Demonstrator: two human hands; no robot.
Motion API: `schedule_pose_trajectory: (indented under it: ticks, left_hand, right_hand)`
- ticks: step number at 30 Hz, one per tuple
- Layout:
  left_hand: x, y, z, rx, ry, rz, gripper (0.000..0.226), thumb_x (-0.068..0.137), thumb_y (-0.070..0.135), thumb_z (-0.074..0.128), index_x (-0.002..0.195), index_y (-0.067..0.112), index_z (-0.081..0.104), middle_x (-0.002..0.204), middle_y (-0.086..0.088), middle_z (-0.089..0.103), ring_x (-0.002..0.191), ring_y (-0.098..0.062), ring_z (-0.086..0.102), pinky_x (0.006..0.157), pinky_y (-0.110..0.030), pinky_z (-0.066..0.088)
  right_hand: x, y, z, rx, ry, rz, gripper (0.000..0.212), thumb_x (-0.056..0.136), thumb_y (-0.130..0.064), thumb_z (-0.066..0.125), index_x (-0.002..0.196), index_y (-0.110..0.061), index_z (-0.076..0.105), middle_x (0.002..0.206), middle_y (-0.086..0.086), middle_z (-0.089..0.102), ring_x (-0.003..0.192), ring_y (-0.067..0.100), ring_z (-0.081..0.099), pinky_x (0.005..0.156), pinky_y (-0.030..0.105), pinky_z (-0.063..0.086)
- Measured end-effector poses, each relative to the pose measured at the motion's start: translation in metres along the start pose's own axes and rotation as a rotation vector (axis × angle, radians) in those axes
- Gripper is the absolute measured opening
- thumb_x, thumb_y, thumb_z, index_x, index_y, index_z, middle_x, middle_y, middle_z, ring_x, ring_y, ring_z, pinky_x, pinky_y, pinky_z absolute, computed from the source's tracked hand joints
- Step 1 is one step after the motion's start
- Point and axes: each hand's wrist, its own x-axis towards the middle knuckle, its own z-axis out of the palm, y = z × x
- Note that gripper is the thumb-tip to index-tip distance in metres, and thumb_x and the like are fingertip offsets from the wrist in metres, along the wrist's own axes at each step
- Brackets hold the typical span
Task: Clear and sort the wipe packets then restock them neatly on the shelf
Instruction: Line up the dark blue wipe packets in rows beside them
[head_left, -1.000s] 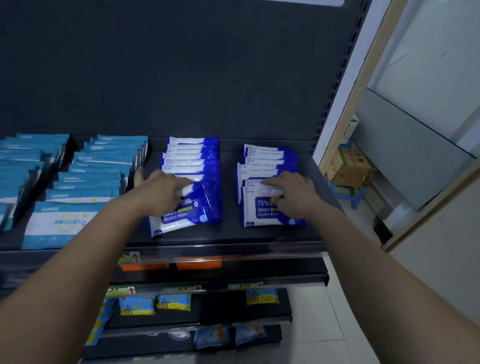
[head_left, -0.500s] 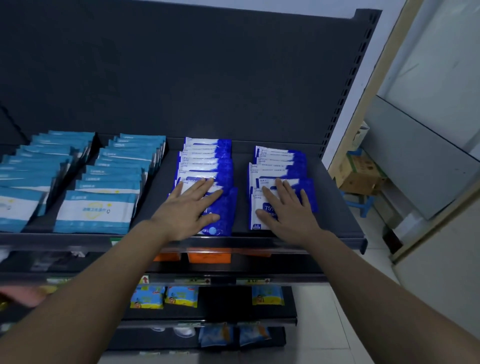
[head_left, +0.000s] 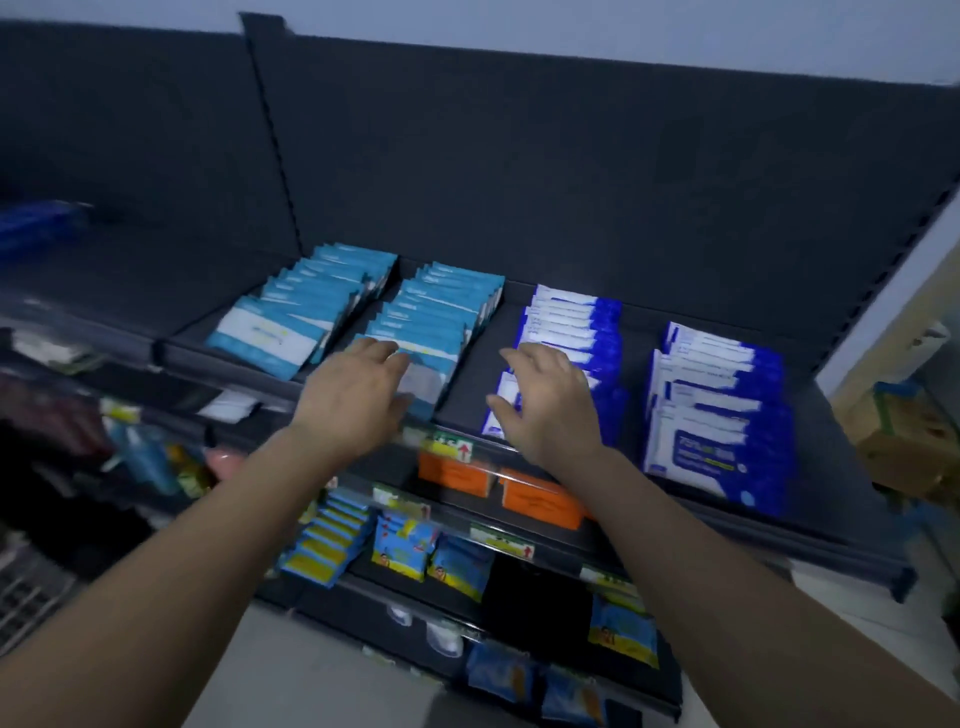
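Four rows of wipe packets stand on the dark shelf (head_left: 467, 387): two light-blue rows (head_left: 291, 322) (head_left: 441, 306) on the left, two dark-blue-and-white rows (head_left: 576, 322) (head_left: 717, 405) on the right. My left hand (head_left: 358, 395) reaches over the front packet of the second light-blue row, fingers spread and slightly bent. My right hand (head_left: 545, 400) hovers at the front of the left dark-blue row with loosely bent fingers, covering its front packets. Neither hand visibly grips a packet. The picture is tilted and blurred.
Orange boxes (head_left: 457, 475) lie on the shelf below, and small blue-and-yellow packets (head_left: 400, 551) hang lower down. A blue bottle (head_left: 145, 457) stands on the left-hand shelf. A cardboard box (head_left: 904, 452) sits on the floor to the right.
The view swung left and tilted. Both hands lifted off the two dark-blue rows and shifted one row left: left hand to the light-blue row, right hand to the left dark-blue row.
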Motion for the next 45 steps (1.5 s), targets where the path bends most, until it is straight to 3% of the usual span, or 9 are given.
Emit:
schedule_pose_trajectory:
  ticks: [2,5,8,12,16,23,30,38,45]
  left_hand:
    - [-0.024,-0.038,-0.006,0.053,-0.013,-0.069,0.041,0.088,0.03,0.058,0.121,0.007,0.058,0.123,-0.012,0.058,0.117,-0.032,0.049,0.091,-0.046,0.047]
    - [-0.069,-0.098,-0.014,0.12,-0.026,-0.204,0.032,0.082,0.028,0.062,0.108,0.01,0.063,0.108,-0.01,0.063,0.105,-0.032,0.054,0.08,-0.044,0.05]
    - [-0.12,-0.156,-0.019,0.146,-0.041,-0.351,0.034,0.084,0.026,0.059,0.115,0.014,0.063,0.113,-0.007,0.062,0.108,-0.031,0.053,0.08,-0.04,0.05]
    - [-0.192,-0.236,-0.021,0.201,-0.099,-0.543,0.023,0.088,0.025,0.052,0.107,0.018,0.061,0.11,-0.003,0.06,0.109,-0.026,0.051,0.08,-0.037,0.048]
    - [-0.256,-0.307,-0.026,0.251,-0.167,-0.659,0.025,0.091,0.03,0.049,0.112,0.022,0.06,0.112,0.001,0.059,0.11,-0.022,0.049,0.079,-0.032,0.045]
    - [-0.339,-0.399,-0.038,0.244,-0.194,-0.845,0.027,0.091,0.028,0.049,0.115,0.024,0.059,0.117,0.002,0.059,0.112,-0.021,0.049,0.084,-0.031,0.044]
    - [-0.379,-0.487,-0.048,0.278,-0.149,-1.004,0.023,0.088,0.025,0.05,0.11,0.019,0.058,0.108,-0.001,0.058,0.108,-0.022,0.048,0.075,-0.031,0.039]
    - [-0.387,-0.615,-0.035,0.274,-0.161,-1.148,0.035,0.087,0.017,0.051,0.122,0.02,0.057,0.115,0.001,0.058,0.11,-0.021,0.048,0.081,-0.033,0.046]
    - [-0.382,-0.707,-0.011,0.174,-0.24,-1.207,0.034,0.089,0.015,0.047,0.12,0.019,0.058,0.112,-0.001,0.057,0.11,-0.022,0.047,0.081,-0.035,0.048]
  right_hand:
    - [0.013,-0.042,0.012,-0.034,-0.049,-0.101,0.051,0.089,-0.036,0.06,0.134,-0.013,0.05,0.132,0.01,0.052,0.124,0.03,0.045,0.101,0.042,0.037]
    - [0.03,-0.108,0.037,-0.016,-0.07,-0.258,0.05,0.092,-0.038,0.056,0.136,-0.018,0.046,0.135,0.004,0.048,0.127,0.027,0.04,0.102,0.039,0.032]
    - [0.042,-0.185,0.064,0.014,-0.155,-0.395,0.05,0.094,-0.039,0.054,0.138,-0.019,0.043,0.135,0.004,0.046,0.128,0.026,0.038,0.104,0.039,0.031]
    - [0.05,-0.287,0.109,0.016,-0.26,-0.52,0.047,0.092,-0.039,0.055,0.134,-0.02,0.045,0.131,0.004,0.048,0.125,0.026,0.04,0.102,0.039,0.031]
    - [0.053,-0.385,0.153,0.001,-0.35,-0.611,0.045,0.089,-0.04,0.058,0.127,-0.02,0.049,0.125,0.005,0.052,0.121,0.027,0.043,0.096,0.039,0.035]
    - [0.063,-0.525,0.206,0.044,-0.473,-0.786,0.05,0.09,-0.041,0.058,0.135,-0.021,0.046,0.128,0.005,0.052,0.124,0.028,0.044,0.1,0.039,0.037]
    - [0.095,-0.638,0.246,0.057,-0.491,-0.945,0.049,0.091,-0.041,0.058,0.135,-0.021,0.048,0.127,0.005,0.053,0.123,0.028,0.045,0.1,0.04,0.037]
    - [0.166,-0.755,0.303,0.15,-0.452,-1.053,0.046,0.092,-0.04,0.057,0.133,-0.022,0.051,0.126,0.003,0.056,0.12,0.026,0.047,0.098,0.039,0.04]
    - [0.22,-0.825,0.36,0.022,-0.573,-1.099,0.046,0.092,-0.04,0.057,0.133,-0.022,0.05,0.128,0.004,0.054,0.121,0.025,0.046,0.098,0.039,0.041]
